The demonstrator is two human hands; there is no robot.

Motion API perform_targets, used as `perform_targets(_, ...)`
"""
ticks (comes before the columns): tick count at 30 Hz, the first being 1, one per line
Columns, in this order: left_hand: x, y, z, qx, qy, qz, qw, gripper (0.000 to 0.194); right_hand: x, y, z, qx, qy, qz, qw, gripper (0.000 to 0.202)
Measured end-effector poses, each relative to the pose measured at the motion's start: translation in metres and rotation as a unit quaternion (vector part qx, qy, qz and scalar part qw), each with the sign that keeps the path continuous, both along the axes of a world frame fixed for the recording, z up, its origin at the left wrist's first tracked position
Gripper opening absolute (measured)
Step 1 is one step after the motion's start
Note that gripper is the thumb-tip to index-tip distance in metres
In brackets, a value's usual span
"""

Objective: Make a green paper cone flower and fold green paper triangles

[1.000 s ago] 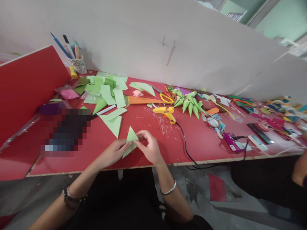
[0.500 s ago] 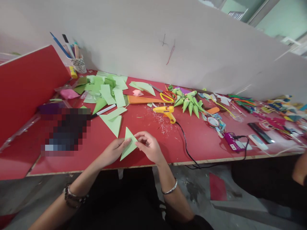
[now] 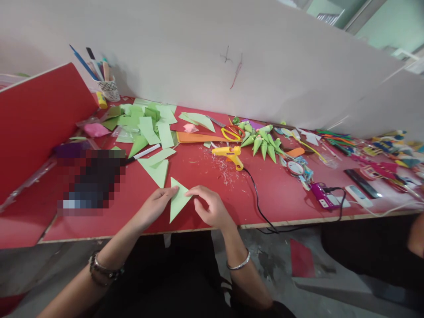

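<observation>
A light green paper triangle (image 3: 179, 200) is held near the front edge of the red table. My left hand (image 3: 155, 206) pinches its left side between thumb and fingers. My right hand (image 3: 212, 206) is at the triangle's right corner, its index fingertip touching the paper and its thumb apart from the finger. Just behind my left hand lie another green triangle (image 3: 158, 172) and a green strip (image 3: 161, 156). A yellow glue gun (image 3: 231, 153) lies behind my right hand among thin shreds.
Green papers (image 3: 148, 128), scissors (image 3: 232, 134) and green paper cones (image 3: 264, 143) lie at the back. On the right are a purple power socket (image 3: 321, 197) and a black phone-like object (image 3: 362, 183). A pen cup (image 3: 108, 88) stands back left. Another person's arm (image 3: 416, 234) shows far right.
The triangle has turned slightly and shows more of its face. My right thumb has come away from the paper, and my right hand has shifted a little right.
</observation>
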State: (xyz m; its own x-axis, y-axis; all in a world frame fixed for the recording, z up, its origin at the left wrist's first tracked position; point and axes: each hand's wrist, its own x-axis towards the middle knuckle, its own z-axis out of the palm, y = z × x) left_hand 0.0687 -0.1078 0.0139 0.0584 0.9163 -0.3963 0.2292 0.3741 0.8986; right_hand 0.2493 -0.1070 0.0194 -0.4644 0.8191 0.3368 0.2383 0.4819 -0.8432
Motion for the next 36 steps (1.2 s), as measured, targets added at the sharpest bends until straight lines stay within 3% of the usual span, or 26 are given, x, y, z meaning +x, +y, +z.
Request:
perform_targets(3,-0.001,-0.001,0.001,-0.009,0.057,0.066,0.996,0.033,0.002,0.001,0.001,0.004,0.010,0.007,1.000,0.021)
perform_targets(6,-0.002,-0.003,0.000,0.024,0.047,-0.029,0.998,0.037,0.000,0.003,0.000,-0.013,0.036,-0.023,0.999,0.008)
perform_targets(9,-0.003,-0.003,-0.001,0.100,0.015,-0.155,0.983,0.046,-0.004,0.004,-0.004,-0.043,0.053,-0.064,0.996,0.014)
perform_targets(12,-0.005,-0.002,0.001,0.129,0.005,-0.210,0.969,0.045,-0.008,0.003,-0.008,-0.081,0.066,-0.097,0.990,0.016)
perform_targets(15,-0.004,-0.003,0.008,0.132,0.010,-0.227,0.965,0.040,-0.011,0.002,-0.015,-0.126,0.094,-0.116,0.981,0.015)
perform_targets(19,-0.001,-0.005,0.014,0.141,0.007,-0.226,0.964,0.039,-0.013,0.001,-0.020,-0.132,0.100,-0.134,0.977,0.013)
perform_targets(23,0.003,-0.004,0.008,0.146,0.004,-0.228,0.963,0.039,-0.014,0.000,-0.021,-0.083,0.051,-0.156,0.983,0.012)
perform_targets(29,0.011,-0.003,-0.005,0.128,0.101,-0.144,0.976,0.038,-0.020,-0.002,-0.020,-0.058,0.051,-0.146,0.986,0.011)
perform_targets(36,0.013,-0.004,0.001,0.148,0.029,-0.129,0.980,0.041,-0.024,-0.005,-0.022,-0.099,0.090,-0.120,0.984,0.013)
